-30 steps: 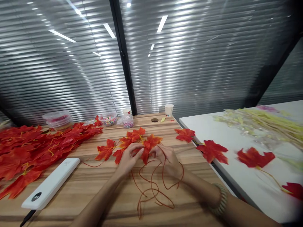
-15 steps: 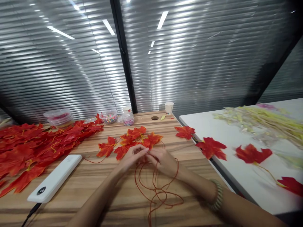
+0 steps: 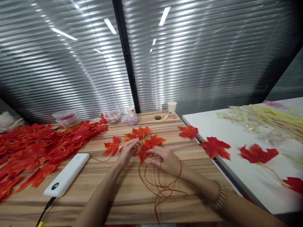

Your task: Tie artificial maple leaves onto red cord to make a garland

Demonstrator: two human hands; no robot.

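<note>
My left hand [image 3: 129, 152] is at the near left side of a small cluster of red-orange artificial maple leaves [image 3: 156, 140]. Its fingers are loosely curved and apart, close to the leaves. Opposite it, my right hand [image 3: 167, 160] has its thumb and index finger spread beside the tip of the nearest leaf [image 3: 142, 155]. I see no firm grip in either hand. A thin reddish-brown cord [image 3: 163, 189] lies in loose loops below the right hand, and one strand crosses by its wrist. Where the cord meets the leaves is too small to make out.
Many red maple leaves [image 3: 30, 148] are heaped at left, beside a white power bank [image 3: 67, 175] with a black cable. Bead tubs [image 3: 113, 117] and a paper cup [image 3: 172, 107] stand at the back. More red leaves [image 3: 215, 147] reach onto the white table [image 3: 251, 186] at right.
My hands were pinched together over the cord; now they are apart, with a leaf showing between them. The view has shifted slightly, moving everything a little to the right.
</note>
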